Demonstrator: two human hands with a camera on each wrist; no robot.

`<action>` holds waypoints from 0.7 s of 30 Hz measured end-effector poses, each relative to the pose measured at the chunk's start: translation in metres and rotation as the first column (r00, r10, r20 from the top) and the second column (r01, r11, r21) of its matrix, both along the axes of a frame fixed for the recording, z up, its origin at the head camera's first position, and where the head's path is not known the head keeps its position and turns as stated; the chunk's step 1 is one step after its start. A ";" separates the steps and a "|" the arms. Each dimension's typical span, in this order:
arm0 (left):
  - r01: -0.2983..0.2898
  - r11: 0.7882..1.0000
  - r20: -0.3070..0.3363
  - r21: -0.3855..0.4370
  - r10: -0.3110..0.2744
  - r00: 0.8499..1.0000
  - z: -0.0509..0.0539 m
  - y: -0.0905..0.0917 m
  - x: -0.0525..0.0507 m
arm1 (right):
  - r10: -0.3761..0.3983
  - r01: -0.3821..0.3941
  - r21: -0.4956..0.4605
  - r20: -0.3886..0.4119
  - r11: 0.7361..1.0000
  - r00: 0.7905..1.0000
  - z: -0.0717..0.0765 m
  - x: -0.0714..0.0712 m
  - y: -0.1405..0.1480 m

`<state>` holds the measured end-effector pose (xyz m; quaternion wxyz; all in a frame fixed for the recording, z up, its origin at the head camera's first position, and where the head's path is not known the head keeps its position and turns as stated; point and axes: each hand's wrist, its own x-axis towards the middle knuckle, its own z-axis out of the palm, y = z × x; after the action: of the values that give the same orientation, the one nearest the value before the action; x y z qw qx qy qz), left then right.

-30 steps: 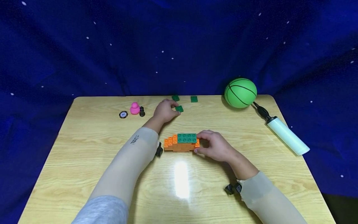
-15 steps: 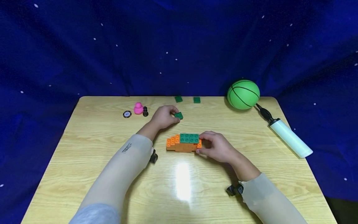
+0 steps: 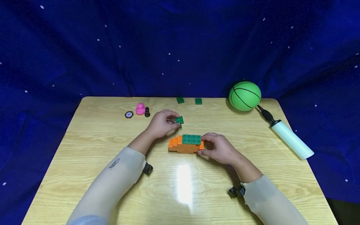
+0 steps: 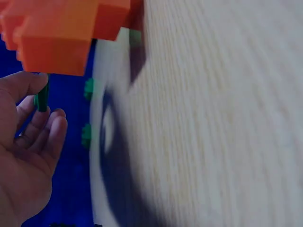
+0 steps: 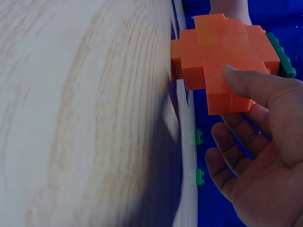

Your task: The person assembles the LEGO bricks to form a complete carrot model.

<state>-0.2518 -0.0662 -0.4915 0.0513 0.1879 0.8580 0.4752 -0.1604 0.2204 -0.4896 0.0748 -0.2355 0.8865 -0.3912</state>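
My left hand (image 3: pixel 162 124) pinches a small green toy brick (image 3: pixel 179 120) between thumb and fingers, held above the table behind the built block. The same brick (image 4: pixel 42 98) appears edge-on in the left wrist view. My right hand (image 3: pixel 217 148) grips the right end of an orange block model (image 3: pixel 185 148), built from stacked toy bricks, with green bricks (image 3: pixel 192 139) on its top. In the right wrist view the thumb presses the orange side of the model (image 5: pixel 220 56); the other fingers curl around its far side. Part of the model's right end is hidden by that hand.
Two loose green bricks, one left (image 3: pixel 180 100) and one right (image 3: pixel 198 101), lie at the table's back edge. A pink figure (image 3: pixel 140 109), a black pawn (image 3: pixel 147 112) and a poker chip (image 3: pixel 129 114) sit back left. At right are a green ball (image 3: pixel 245 96) and a hand pump (image 3: pixel 292 139).
The left hand has drawn the green brick back from the far edge toward the orange model. My right hand keeps its grip on the model, which stays in place.
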 end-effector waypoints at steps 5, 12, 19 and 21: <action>0.007 0.993 -0.013 0.116 -0.005 1.000 0.010 -0.007 0.016 | 0.004 -0.004 0.003 -0.008 1.000 1.000 0.001 -0.001 0.000; 0.006 0.974 -0.014 0.227 -0.003 1.000 0.021 -0.011 0.035 | 0.007 -0.007 -0.010 -0.016 1.000 1.000 0.000 -0.001 0.001; 0.018 0.954 -0.034 0.300 -0.008 0.999 0.027 -0.018 0.052 | 0.013 -0.013 -0.020 -0.021 1.000 1.000 0.000 0.000 0.000; 0.038 0.946 -0.043 0.321 -0.025 0.999 0.028 -0.019 0.057 | 0.014 -0.014 -0.015 -0.028 1.000 1.000 0.000 0.000 0.000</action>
<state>-0.1949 -0.0857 -0.4633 0.0111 0.2164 0.7667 0.6044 -0.1608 0.2202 -0.4900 0.0635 -0.2477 0.8828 -0.3941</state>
